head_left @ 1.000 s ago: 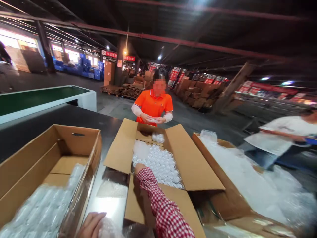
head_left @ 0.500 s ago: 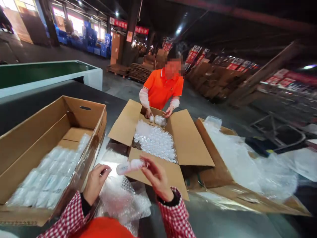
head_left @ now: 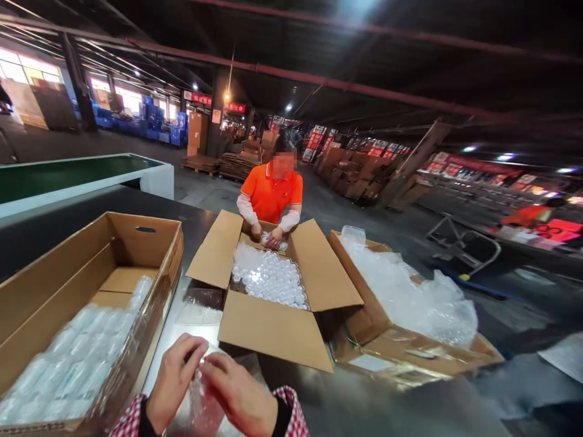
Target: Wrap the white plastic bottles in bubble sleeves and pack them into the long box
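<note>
My left hand (head_left: 175, 376) and my right hand (head_left: 241, 388) are close together above the steel tabletop, fingers bent around a piece of clear bubble wrap (head_left: 204, 397). A bit of white shows between the fingertips; whether it is the small bottle is hidden. Just ahead, an open carton (head_left: 276, 331) holds rows of small clear bottles (head_left: 273, 276) standing upright. To the left, a long cardboard box (head_left: 150, 240) contains several rows of wrapped white bottles (head_left: 77, 352).
Across the carton, a co-worker in an orange shirt (head_left: 268, 194) has both hands inside its far end. A box of clear plastic wrap (head_left: 401, 285) stands at the right. More flat bubble wrap (head_left: 198, 312) lies by the carton. A green conveyor (head_left: 82, 176) is at the far left.
My right hand has brought the small bottle down and left to my left hand, over the bubble wrap. The co-worker's hands have come together. The view has tilted up and turned right.
</note>
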Tool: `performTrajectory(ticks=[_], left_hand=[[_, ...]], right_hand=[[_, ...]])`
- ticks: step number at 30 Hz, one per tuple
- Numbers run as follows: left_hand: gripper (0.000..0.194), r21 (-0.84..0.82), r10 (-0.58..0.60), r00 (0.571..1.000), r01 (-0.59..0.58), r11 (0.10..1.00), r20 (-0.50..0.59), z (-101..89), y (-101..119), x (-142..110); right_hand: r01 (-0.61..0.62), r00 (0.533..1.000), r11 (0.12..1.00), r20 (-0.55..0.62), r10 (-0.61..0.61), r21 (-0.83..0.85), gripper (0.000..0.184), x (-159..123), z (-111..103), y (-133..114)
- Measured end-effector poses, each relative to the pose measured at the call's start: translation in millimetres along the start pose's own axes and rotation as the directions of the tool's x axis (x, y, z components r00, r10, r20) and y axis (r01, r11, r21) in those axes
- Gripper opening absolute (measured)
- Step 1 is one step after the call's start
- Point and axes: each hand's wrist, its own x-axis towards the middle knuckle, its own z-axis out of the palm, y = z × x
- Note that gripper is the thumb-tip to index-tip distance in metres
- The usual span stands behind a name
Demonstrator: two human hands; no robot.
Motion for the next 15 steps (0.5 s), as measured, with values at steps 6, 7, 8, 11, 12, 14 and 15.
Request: performTrajectory(ticks=[6, 7, 8, 11, 12, 14, 15], left_hand=[[0.029, 0.009, 0.036, 0.995, -0.037, 0.999, 0.089, 5.3, 6, -12], [0.028, 0.014, 0.050, 0.995, -0.051, 0.999, 0.087, 7.5, 6, -13], [0.026, 0.014, 0.059, 0.995, -0.060, 0.998, 0.076, 9.4, 6, -13], [0.023, -0.018, 0.046, 0.998, -0.045, 0.999, 0.051, 11.3, 5, -12], [0.023, -0.039, 0.036, 0.998, -0.034, 0.999, 0.053, 10.1, 5, -12], [0.024, -0.075, 0.011, 0.998, -0.007, 0.997, 0.061, 4.5, 5, -11], [0.026, -0.083, 0.002, 0.998, 0.003, 0.997, 0.058, 0.2, 6, -10]], right_hand=[[-0.168, 0.942, 0.885, 0.193, 0.274, -0.434, 0.020, 2, 20, 0], [-0.170, 0.934, 0.878, 0.211, 0.288, -0.447, 0.020, 2, 24, 3], [-0.176, 0.930, 0.889, 0.224, 0.291, -0.424, 0.021, 2, 28, 6], [-0.188, 0.936, 0.951, 0.247, 0.249, -0.245, 0.023, 2, 38, 12], [-0.194, 0.942, 0.965, 0.240, 0.234, -0.178, 0.023, 1, 40, 12], [-0.176, 0.968, 0.984, 0.181, 0.177, -0.022, 0.024, -3, 40, 11], [-0.150, 0.982, 0.986, 0.124, 0.140, 0.075, 0.026, -7, 37, 12]])
